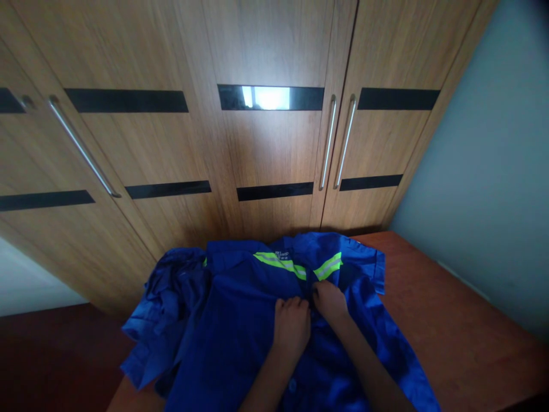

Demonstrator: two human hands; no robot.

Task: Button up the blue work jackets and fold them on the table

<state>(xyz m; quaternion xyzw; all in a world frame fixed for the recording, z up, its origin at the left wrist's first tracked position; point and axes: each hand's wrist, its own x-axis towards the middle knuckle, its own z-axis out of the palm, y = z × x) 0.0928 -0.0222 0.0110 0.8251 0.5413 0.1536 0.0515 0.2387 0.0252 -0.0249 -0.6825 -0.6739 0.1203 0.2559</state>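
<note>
A blue work jacket with yellow-green reflective strips lies spread on a reddish-brown surface. Near its front opening, just below the strips, are both hands. My left hand has its fingers curled closed on the jacket's front edge. Slightly higher and to the right, my right hand pinches the cloth by the right-hand strip. The fingertips of both hands are partly hidden, so a button between them cannot be made out. One button shows lower on the front.
Crumpled blue cloth is heaped at the left of the jacket. Behind stands a wooden wardrobe with long metal handles and dark strips. The reddish-brown surface extends to the right, up to a pale wall.
</note>
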